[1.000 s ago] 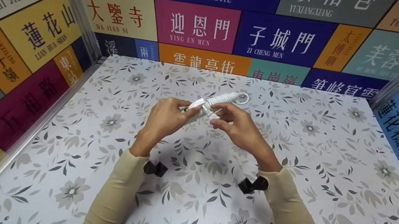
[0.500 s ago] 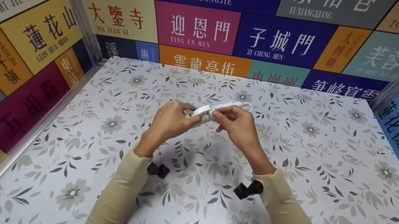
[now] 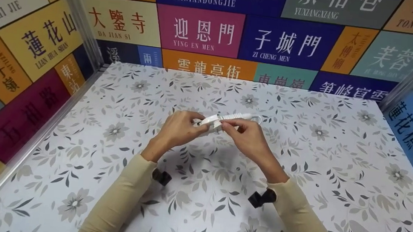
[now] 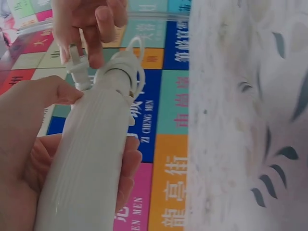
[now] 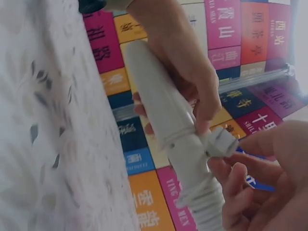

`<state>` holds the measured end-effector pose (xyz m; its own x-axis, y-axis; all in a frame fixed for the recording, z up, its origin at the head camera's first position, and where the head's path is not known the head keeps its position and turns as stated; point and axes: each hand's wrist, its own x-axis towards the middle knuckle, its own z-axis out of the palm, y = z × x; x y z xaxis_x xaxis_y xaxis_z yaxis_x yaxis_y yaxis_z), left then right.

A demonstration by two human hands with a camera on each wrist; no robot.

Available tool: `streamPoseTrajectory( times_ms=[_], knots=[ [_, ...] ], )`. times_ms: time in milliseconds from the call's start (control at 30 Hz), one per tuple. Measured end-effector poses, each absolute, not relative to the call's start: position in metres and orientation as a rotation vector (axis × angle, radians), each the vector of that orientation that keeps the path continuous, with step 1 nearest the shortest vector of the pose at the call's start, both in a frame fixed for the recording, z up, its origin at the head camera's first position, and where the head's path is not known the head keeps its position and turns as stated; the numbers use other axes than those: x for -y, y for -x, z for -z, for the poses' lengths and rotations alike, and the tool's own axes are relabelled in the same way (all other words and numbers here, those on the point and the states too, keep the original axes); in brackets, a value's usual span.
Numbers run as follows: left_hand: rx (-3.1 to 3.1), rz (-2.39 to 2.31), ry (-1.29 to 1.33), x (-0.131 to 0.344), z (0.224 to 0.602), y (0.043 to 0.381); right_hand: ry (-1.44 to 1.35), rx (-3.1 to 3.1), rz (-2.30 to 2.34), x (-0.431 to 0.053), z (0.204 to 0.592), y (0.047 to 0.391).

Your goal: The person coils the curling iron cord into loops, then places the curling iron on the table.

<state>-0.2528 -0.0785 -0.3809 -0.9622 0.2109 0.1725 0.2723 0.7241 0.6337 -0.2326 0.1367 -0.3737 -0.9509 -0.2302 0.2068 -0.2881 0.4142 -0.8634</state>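
My left hand (image 3: 180, 128) grips a smooth, white, elongated device (image 4: 89, 159), its thumb along one side and its fingers wrapped underneath. White cord coils (image 5: 204, 204) wind tightly at the device's far end, where a thin loop (image 4: 140, 62) sticks out. Beside that end, a small white plug-like piece (image 5: 222, 142) sits against the body. Thumb and fingers of my right hand (image 3: 248, 137) pinch this piece. The left thumb tip lies close to it. The device's exact kind is unclear. Both hands hold everything above the table.
A white floral cloth covers the table (image 3: 213, 207). Colourful sign panels (image 3: 199, 30) stand behind it and along both sides, with clear posts (image 3: 87, 17) at the corners. Dark wrist mounts (image 3: 262, 198) hang below the sleeves.
The device has come slightly lower in the head view, and its coiled end lies flatter. My right fingers have shifted from a wider hold to a closer pinch on the plug-like piece.
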Motion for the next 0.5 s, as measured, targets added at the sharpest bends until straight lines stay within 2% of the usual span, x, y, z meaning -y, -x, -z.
streamPoseTrajectory(
  times_ms=[200, 500],
  knots=[
    [2.860, 0.988, 0.431, 0.077, 0.399, 0.259, -0.670, 2.624, -1.358, -0.145, 0.387, 0.237],
    [2.872, 1.026, 0.502, 0.070, 0.419, 0.274, -0.649, 2.652, -1.308, -0.154, 0.403, 0.248]
  ],
)
